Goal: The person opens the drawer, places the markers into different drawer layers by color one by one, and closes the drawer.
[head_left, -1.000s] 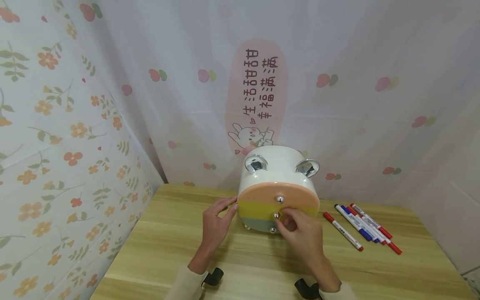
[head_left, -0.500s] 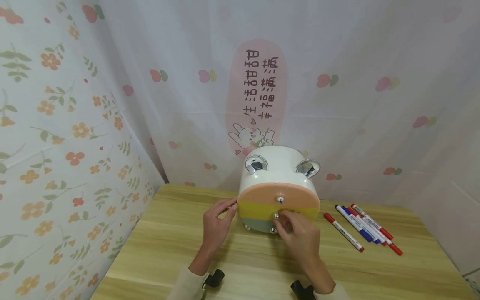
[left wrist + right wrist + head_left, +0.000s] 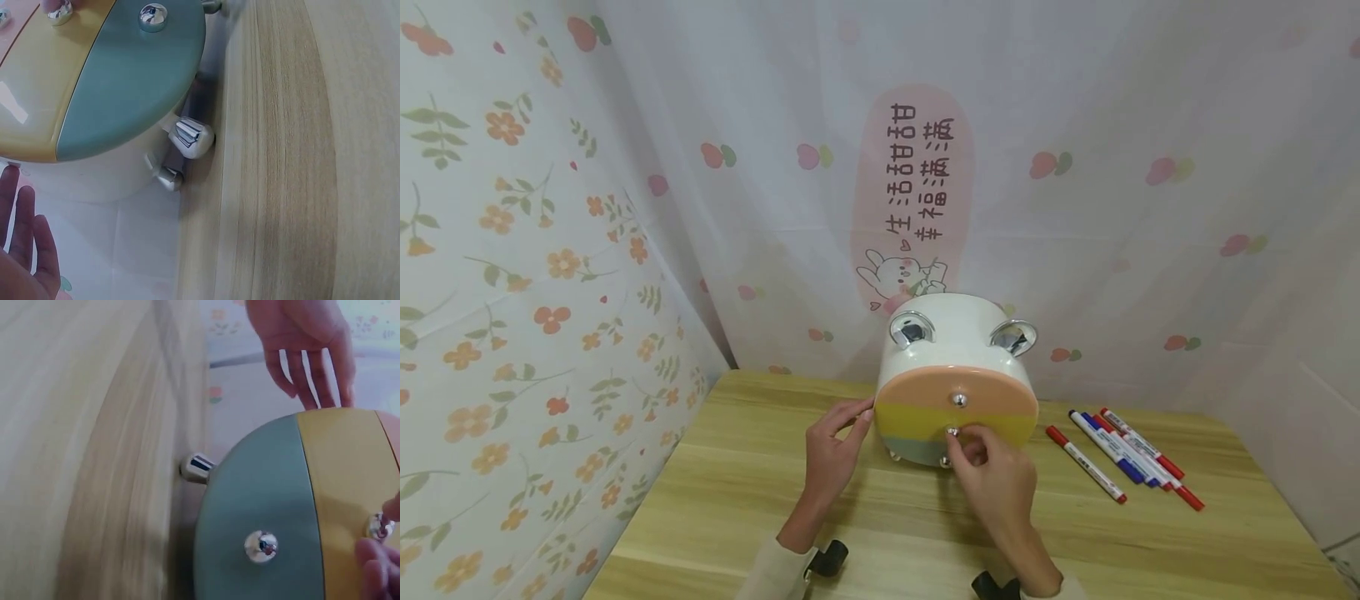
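Observation:
A small rounded white drawer box (image 3: 951,337) with two silver ear-like rings stands on the table. Its front has an orange drawer (image 3: 917,387), a yellow drawer (image 3: 910,422) and a teal drawer (image 3: 906,448), each with a silver knob. My right hand (image 3: 1000,483) pinches the middle knob (image 3: 379,526) between thumb and forefinger; the yellow drawer looks flush with the front. At the box's left side, my left hand (image 3: 833,446) touches the edge with its fingertips. Its fingers (image 3: 320,378) are nearly straight in the right wrist view.
Several red and blue markers (image 3: 1123,450) lie together on the table (image 3: 760,483) to the right of the box. One red-capped marker (image 3: 1086,464) lies nearest it. A patterned curtain (image 3: 775,250) hangs close behind, and a floral one (image 3: 512,333) at the left.
My right hand has moved slightly left, and its thumb and forefinger have come closer around the middle knob. The left hand and the box have stayed in place.

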Demonstrator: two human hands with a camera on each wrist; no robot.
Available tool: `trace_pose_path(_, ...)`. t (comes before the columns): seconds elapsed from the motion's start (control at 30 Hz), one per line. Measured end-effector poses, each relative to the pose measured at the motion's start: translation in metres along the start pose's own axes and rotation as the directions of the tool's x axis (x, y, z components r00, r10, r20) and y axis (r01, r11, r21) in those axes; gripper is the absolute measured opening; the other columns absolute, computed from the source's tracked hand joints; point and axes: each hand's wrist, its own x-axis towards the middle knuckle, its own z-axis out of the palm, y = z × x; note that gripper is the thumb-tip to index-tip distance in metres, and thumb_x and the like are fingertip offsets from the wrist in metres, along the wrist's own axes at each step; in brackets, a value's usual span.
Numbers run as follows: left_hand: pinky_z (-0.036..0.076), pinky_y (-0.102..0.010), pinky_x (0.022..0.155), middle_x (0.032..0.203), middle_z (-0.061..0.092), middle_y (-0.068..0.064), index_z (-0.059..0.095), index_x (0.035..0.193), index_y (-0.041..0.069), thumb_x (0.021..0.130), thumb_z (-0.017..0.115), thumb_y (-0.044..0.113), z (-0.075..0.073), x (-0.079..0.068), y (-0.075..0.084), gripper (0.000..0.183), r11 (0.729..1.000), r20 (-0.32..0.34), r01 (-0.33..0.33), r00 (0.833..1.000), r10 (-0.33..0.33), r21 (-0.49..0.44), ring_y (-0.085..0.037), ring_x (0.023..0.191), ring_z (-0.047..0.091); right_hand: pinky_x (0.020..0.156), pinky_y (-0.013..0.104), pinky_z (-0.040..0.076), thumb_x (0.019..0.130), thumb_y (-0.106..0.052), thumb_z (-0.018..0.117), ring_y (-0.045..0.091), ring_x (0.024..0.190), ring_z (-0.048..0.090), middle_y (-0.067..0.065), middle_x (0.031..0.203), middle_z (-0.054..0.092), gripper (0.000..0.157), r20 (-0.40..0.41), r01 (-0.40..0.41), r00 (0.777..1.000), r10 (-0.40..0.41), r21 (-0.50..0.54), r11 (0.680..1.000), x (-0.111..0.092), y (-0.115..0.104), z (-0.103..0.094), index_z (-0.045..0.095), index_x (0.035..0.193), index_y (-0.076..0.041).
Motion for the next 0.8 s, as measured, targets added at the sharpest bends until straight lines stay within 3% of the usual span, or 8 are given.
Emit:
trace_pose_path(0.23,0.055,-0.029,0.083,0.107,0.07,0.003,0.073,0.117,0.015,0.096,0.065,0.015,-0.0005,0.0001,0.0012,0.023,1.0,0.006,-0.006,1.0,0.006,0.014,-0.016,0.095,0.067,0.043,0.025,0.037,0.078,-0.045,0.08,0.001,0.049,0.055,-0.016,0.056,0.06,0.024,0.03,-0.074,0.997,0.077,-0.067,0.995,0.0018,-0.0036,0.0044,0.071,0.068,-0.024)
trace_pose_path(0.57,0.054,-0.03,0.085,0.11,0.07,0.005,0.073,0.118,0.017,0.097,0.063,0.019,-0.0016,0.0009,0.0028,0.023,1.0,0.016,0.029,0.999,-0.029,0.007,-0.016,0.1,0.067,0.042,0.027,0.035,0.077,-0.036,0.079,0.007,0.048,0.055,-0.012,0.056,0.062,0.021,0.011,-0.06,0.998,0.061,-0.085,0.995,0.0055,-0.0063,0.0021,0.069,0.065,-0.023)
trace_pose_path(0.8,0.054,-0.03,0.085,0.109,0.07,0.004,0.073,0.117,0.016,0.097,0.064,0.018,-0.0017,0.002,0.0034,0.022,1.0,0.016,0.014,1.0,-0.014,0.009,-0.016,0.1,0.067,0.041,0.023,0.033,0.077,-0.035,0.077,0.003,0.046,0.051,-0.012,0.054,0.06,0.02,0.053,-0.042,0.997,0.049,-0.128,0.991,0.0061,-0.01,-0.0034,0.07,0.064,-0.022)
